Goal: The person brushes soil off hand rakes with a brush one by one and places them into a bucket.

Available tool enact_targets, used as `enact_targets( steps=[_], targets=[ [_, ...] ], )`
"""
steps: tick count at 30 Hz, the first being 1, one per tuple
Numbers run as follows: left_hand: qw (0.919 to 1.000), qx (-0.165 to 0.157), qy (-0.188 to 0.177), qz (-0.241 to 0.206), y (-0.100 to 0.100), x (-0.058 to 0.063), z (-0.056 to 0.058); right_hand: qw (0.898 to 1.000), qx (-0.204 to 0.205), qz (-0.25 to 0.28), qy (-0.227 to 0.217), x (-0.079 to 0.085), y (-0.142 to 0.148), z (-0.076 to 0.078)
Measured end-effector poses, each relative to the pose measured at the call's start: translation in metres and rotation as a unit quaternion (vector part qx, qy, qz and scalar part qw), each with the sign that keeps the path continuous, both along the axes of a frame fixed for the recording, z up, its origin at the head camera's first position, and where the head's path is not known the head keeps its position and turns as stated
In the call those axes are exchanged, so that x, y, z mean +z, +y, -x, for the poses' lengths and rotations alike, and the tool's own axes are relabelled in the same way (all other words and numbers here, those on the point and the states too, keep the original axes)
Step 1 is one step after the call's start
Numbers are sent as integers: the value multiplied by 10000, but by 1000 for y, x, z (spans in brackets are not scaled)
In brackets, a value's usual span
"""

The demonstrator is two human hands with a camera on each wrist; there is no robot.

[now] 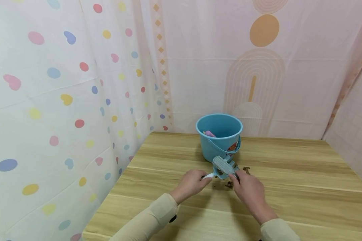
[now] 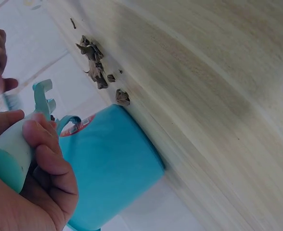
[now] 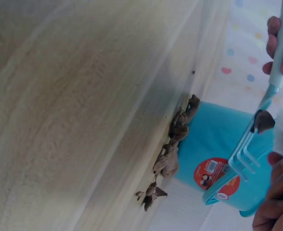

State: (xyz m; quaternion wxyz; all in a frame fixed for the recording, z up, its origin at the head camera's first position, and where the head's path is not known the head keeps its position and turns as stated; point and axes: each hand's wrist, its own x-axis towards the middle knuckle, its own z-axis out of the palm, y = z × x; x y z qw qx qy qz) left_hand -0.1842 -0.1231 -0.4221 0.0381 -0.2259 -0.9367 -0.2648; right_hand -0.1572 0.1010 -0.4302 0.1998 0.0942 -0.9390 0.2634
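My left hand [image 1: 190, 184] grips the pale handle of a light blue slotted scoop [image 3: 241, 153] with prongs at its end. A dark brown piece [image 3: 263, 121] rests on the scoop. My right hand [image 1: 249, 193] holds a small brush [image 1: 224, 165] with a pale, blurred head, just over the scoop. Both tools are in front of a blue bucket [image 1: 212, 148], raised above the table in the wrist views. Brown, dried, crumpled pieces [image 3: 169, 153] lie on the table beside the bucket's base. How the right fingers wrap the brush is partly hidden.
The bucket stands on a wood-grain table [image 1: 289, 170] near its back edge, its handle hanging at the front. A pinkish-purple item [image 1: 209, 134] shows inside it. Patterned curtains [image 1: 181, 83] hang behind the table and along its sides.
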Motion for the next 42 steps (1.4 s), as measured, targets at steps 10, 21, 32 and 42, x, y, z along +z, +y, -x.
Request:
enact_targets(
  steps=[10, 21, 32, 42],
  targets=[
    [9999, -17, -168, -34, -1, 2, -3, 9995, -191, -181, -186, -5, 4, 0],
    [9983, 247, -418, -313, -2, 1, -1, 9992, -246, -297, -37, -4, 6, 4],
    [9989, 246, 350, 200, -6, -3, 1, 9993, -158, -55, -332, -1, 6, 6],
    [9982, 259, 473, 280, -4, 5, 0, 9990, 196, -408, -34, -4, 1, 1]
  ],
)
